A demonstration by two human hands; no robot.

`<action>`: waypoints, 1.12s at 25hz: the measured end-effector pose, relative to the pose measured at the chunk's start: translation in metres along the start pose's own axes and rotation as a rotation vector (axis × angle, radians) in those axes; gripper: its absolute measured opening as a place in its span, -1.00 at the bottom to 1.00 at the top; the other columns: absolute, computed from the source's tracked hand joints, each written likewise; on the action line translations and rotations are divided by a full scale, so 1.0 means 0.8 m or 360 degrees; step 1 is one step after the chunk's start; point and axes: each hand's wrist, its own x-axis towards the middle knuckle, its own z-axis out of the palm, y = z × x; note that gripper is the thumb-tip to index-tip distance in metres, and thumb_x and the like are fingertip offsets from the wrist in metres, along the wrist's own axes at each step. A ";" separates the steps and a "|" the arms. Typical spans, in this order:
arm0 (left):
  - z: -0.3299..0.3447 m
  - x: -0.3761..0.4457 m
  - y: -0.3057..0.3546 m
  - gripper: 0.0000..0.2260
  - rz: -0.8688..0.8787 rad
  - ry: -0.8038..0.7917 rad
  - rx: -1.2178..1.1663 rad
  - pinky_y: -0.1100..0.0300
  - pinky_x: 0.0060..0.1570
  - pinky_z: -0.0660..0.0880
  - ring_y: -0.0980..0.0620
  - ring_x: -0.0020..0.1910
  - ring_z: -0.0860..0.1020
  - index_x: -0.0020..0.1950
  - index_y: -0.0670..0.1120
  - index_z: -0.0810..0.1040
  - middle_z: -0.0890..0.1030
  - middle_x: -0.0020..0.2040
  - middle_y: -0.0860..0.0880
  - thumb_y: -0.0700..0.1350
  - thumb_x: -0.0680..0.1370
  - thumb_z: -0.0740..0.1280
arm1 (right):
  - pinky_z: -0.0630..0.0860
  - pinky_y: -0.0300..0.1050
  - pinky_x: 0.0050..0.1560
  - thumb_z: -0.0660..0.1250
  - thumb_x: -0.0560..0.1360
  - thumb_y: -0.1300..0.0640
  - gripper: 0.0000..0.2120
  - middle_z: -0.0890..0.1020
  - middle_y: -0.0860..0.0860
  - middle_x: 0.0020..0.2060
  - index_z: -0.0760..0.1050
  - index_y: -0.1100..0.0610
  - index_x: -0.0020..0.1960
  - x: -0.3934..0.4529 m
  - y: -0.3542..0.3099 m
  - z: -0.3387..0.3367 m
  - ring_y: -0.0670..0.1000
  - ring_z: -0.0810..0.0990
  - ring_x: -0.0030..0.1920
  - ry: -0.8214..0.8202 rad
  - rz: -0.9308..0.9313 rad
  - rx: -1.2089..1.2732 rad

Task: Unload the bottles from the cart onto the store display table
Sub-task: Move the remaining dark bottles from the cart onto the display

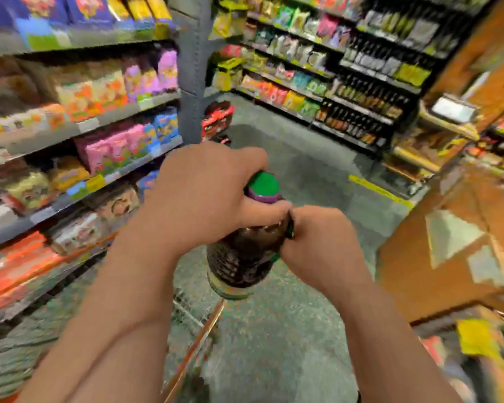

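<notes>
The place was a shop aisle with a grey speckled floor [288, 330], and the whole view was blurred. On one side stood long shelves [79, 132] full of colourful packets in pink, orange and purple. At the far end of the aisle there were dark shelves [361, 91] with snack bags and rows of small dark bottles. On the other side I saw orange-brown cardboard boxes [454, 237], stacked near the edge of the aisle.

In the middle, above the floor, the person held one big bottle [239, 263] with dark liquid and a green cap [263, 184]. The bottle was upright, only a little tilted, and it touched no surface. The left hand [204, 196] was curled round its neck just under the cap, with the fingers wrapped tightly. The right hand [320, 242] gripped the shoulder of the bottle from the other side, also clenched on it. Under the bottle, a part of the wire cart [195, 321] with an orange rim was visible. I could not tell what lay inside it.
</notes>
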 end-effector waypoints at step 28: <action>-0.039 -0.305 0.851 -0.47 0.2934 -0.0332 -0.1478 0.15 -0.46 0.27 -0.06 -0.39 0.43 -0.37 0.02 0.34 0.33 -0.49 0.07 0.48 0.38 0.05 | 0.16 -0.11 -0.41 0.26 0.40 -0.07 -0.62 0.37 0.00 -0.53 0.16 0.00 -0.46 -0.820 -0.032 -0.355 0.20 0.49 -0.34 0.0542 0.2857 -0.0987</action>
